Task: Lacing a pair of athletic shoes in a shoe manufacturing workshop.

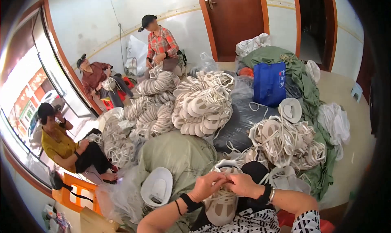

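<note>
A beige and white shoe upper rests on my lap, its toe toward me and pale laces crossing its front. My left hand and my right hand meet over its lacing, fingertips bent and pressed together. Both are closed on the shoelace, though the fingers hide most of the pinched part. A dark band circles each wrist, with a bracelet also on the right. Just beyond my right hand are a dark rounded thing and more tied uppers. Left of my left arm lies a white, shoe-shaped piece.
Large bundles of uppers are heaped ahead, beside a stuffed green sack and a black bag. A blue bag stands by green cloth. An orange stool is at left. Three other people sit beyond the heap.
</note>
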A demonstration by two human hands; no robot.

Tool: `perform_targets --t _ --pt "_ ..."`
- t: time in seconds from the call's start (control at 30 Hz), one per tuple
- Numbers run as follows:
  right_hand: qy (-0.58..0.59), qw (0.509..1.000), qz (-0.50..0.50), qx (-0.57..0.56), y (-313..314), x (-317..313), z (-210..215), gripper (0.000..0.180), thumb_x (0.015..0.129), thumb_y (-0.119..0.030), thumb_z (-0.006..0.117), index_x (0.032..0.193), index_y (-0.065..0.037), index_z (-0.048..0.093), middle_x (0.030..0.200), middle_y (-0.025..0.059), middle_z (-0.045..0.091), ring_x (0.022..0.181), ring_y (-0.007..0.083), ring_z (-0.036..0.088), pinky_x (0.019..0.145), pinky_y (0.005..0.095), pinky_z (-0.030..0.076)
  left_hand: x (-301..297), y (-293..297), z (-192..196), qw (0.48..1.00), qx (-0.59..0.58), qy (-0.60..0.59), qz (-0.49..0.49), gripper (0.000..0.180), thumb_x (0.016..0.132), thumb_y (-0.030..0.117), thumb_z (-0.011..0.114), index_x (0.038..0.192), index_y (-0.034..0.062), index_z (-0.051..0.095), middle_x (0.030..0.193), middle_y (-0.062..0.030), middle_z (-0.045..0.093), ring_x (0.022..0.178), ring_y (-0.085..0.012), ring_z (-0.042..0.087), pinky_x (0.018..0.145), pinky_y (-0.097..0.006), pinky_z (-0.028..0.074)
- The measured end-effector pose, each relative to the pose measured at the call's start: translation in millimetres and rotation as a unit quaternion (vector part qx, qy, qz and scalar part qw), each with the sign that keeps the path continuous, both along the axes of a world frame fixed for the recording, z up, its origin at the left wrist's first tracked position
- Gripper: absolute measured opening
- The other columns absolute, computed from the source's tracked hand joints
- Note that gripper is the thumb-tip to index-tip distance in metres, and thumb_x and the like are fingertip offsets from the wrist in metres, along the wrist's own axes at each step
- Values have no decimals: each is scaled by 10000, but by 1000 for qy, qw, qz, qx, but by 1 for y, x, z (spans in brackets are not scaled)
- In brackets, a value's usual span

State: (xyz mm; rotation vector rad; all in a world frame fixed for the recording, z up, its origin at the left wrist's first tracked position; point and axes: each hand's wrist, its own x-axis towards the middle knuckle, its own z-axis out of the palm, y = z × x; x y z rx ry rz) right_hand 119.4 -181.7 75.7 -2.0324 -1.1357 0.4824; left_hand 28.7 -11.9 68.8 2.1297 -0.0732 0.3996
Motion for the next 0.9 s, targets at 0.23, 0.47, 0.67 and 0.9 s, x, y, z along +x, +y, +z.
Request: perform_targets --t 0.23,0.47,0.67,0.9 --pt "42 990 112 80 -6 7 42 100 819 -194 614 874 -110 628 735 100 643 708 301 641 617 396 490 11 8 5 998 -50 18 23 277 872 79 621 1150 69 625 1007 -125 681 875 -227 688 741 -326 542" --pt "-9 985 149 82 -24 1 69 63 858 -112 602 910 -94 631 816 49 615 779 231 607 693 323 484 9 4 -4 989 131 -68 -11 163 831 145 657 992 117 658 948 -83 674 785 -275 659 653 -352 536" --pt "289 950 81 88 -17 -5 60 120 953 -134 512 955 -29 571 840 44 632 698 110 608 656 243 487 14 18 -15 972 217 -63 -70 241 752 128 684 992 147 676 1039 -49 670 886 -261 660 718 -356 548" --pt "275 924 224 144 -5 -35 85 97 922 -137 536 898 -46 516 728 59 583 627 149 573 560 305 437 14 25 11 967 250 -21 -51 174 723 104 702 893 129 673 1003 -69 687 872 -252 664 697 -358 541"
